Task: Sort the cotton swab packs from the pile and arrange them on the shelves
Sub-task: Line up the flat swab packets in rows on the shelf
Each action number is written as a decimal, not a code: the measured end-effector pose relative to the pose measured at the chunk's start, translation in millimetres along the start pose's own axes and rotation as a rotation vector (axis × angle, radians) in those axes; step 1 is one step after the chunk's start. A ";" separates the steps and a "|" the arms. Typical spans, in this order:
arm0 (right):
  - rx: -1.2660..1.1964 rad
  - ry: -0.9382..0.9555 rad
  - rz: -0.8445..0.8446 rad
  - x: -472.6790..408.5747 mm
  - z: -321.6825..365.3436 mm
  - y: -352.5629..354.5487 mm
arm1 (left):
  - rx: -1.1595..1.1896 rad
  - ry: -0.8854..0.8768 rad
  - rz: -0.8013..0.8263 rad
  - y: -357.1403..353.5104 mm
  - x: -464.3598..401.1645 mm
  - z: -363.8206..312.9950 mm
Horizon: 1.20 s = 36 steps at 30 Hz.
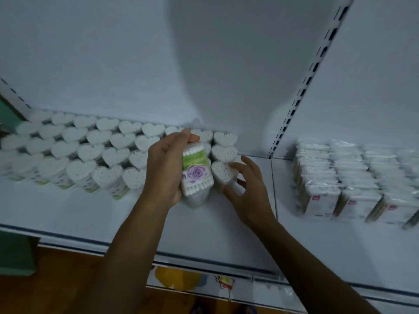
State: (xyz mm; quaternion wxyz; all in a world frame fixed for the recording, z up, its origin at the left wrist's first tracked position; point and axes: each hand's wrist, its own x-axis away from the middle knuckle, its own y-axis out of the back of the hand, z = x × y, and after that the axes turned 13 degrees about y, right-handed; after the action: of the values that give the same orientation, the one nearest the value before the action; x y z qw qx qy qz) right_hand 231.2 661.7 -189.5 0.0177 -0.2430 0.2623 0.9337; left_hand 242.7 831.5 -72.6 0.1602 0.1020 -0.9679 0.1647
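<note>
My left hand (164, 165) grips a heart-shaped cotton swab pack (195, 172) with a green band and a purple rose label, tilted on its side just above the white shelf (90, 211). A second clear pack seems to sit under it in the same hand. My right hand (246, 189) has its fingers spread and touches an upright heart-shaped pack (223, 172) at the right end of the front row. Several rows of upright heart-shaped packs (90, 146) fill the shelf to the left.
Rectangular bagged swab packs (353, 180) stand in rows on the neighbouring shelf section to the right, past a slotted upright (301, 91). Below the shelf edge, a lower shelf holds a yellow item (172, 277). A wooden floor lies at the bottom left.
</note>
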 end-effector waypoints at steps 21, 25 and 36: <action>-0.572 -0.116 -0.313 0.0 81.1 34.5 | 0.316 0.108 0.256 -51.0 26.4 21.0; -0.589 -0.112 -0.369 -0.2 76.5 47.2 | 0.060 0.064 0.196 -47.1 21.3 29.3; -0.193 0.008 -0.133 23.8 56.1 61.9 | -0.975 -0.425 0.396 -16.8 16.1 12.3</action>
State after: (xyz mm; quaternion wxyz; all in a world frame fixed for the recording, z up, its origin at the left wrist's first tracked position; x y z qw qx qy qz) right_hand 175.4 634.1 -129.1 0.0551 -0.2644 0.1547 0.9503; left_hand 228.5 809.3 -73.2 -0.0436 -0.1363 -0.9436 -0.2986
